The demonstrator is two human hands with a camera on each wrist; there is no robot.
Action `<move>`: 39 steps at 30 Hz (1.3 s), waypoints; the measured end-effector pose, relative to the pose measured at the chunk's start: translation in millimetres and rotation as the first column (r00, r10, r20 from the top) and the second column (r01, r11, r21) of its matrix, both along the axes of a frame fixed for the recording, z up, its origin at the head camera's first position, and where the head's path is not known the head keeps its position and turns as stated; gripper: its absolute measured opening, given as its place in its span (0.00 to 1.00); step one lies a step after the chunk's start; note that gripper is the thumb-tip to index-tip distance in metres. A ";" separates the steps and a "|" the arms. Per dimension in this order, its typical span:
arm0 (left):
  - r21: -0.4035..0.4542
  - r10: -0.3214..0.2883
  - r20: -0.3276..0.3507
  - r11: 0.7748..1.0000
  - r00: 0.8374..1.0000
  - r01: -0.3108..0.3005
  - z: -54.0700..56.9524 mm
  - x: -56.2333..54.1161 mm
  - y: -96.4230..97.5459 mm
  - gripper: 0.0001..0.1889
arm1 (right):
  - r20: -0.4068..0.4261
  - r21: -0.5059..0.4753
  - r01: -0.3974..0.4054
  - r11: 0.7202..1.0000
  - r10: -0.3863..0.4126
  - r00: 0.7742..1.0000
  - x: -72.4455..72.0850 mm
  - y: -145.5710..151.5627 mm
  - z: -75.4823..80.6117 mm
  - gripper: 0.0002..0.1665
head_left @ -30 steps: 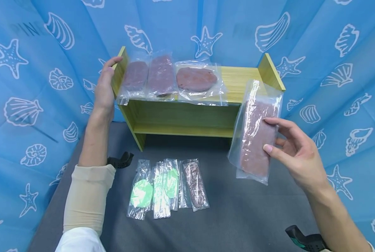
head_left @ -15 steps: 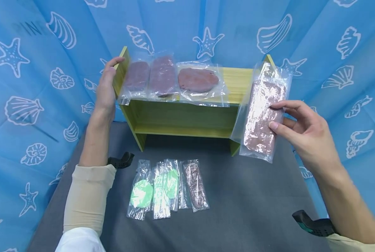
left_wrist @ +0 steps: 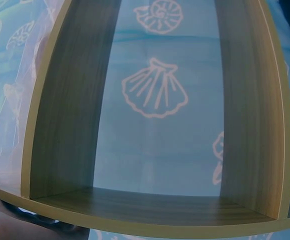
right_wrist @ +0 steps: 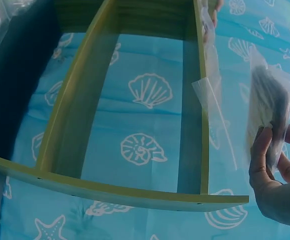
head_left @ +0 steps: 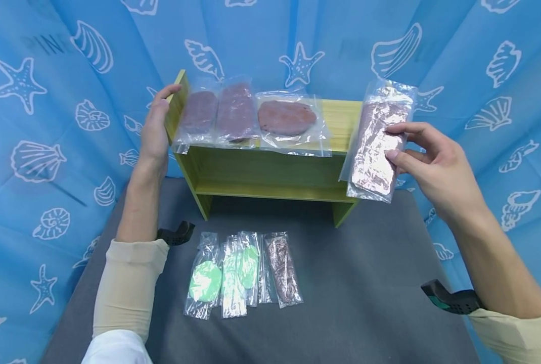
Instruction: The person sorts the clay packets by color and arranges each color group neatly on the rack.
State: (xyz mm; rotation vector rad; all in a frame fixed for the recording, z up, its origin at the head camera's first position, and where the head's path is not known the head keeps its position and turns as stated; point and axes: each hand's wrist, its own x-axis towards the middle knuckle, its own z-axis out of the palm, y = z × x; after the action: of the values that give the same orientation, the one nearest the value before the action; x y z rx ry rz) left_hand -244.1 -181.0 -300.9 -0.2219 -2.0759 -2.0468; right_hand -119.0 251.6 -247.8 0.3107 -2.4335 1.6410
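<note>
My right hand (head_left: pixel 443 167) pinches a clear plastic bag with a long reddish-brown slab (head_left: pixel 379 141) between thumb and fingers. The bag hangs in front of the right end of a small wooden shelf (head_left: pixel 275 172) and hides that end panel's top. In the right wrist view, this bag (right_wrist: pixel 267 105) appears edge-on, apart from the wood. My left hand (head_left: pixel 154 131) holds the shelf's left side panel, with a finger over its edge. Along the top board lie bagged reddish-brown pieces: two oblong ones (head_left: pixel 236 111) at the left and an oval one (head_left: pixel 286 117).
On the grey table (head_left: pixel 352 293), in front of the shelf, lie several small clear bags, some with light green pieces (head_left: pixel 205 281) and one with a dark brown strip (head_left: pixel 283 268). A blue shell-print curtain (head_left: pixel 343 40) hangs behind and at both sides.
My right hand has lifted the bagged slab upward to the shelf's right end, and the bag's glossy face has turned toward the light. My left hand has stayed at the left panel.
</note>
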 end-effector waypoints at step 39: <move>0.027 -0.004 0.004 1.000 1.000 0.004 -0.3 -0.1 1.2 0.25 | 0.097 0.362 0.208 0.909 -0.259 0.961 -84.7 -38.0 -9.1 0.26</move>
State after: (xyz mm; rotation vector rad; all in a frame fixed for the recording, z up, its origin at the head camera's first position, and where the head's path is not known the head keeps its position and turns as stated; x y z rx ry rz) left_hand -244.2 -179.8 -301.3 -0.2176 -2.0502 -2.0785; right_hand -203.7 213.6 -256.9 -0.0569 -2.7406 1.1658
